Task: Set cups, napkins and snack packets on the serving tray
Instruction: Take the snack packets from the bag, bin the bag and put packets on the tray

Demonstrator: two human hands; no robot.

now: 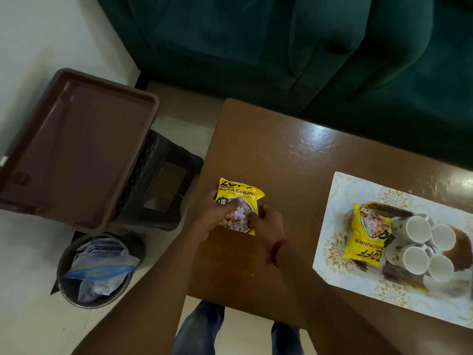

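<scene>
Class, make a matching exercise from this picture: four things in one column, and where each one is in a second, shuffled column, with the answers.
Things:
1. brown tray
2. four white cups
3. held snack packet
4. blue-striped plastic bag

Places:
A. in both hands
B. in the round bin
C. on the dark stool
D. on the patterned mat

Pairs: 1-C, 2-D, 3-A, 4-B

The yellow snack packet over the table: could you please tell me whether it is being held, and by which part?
Yes. Both hands grip the yellow snack packet at its lower half: left hand on its left edge, right hand on its right edge.
</scene>
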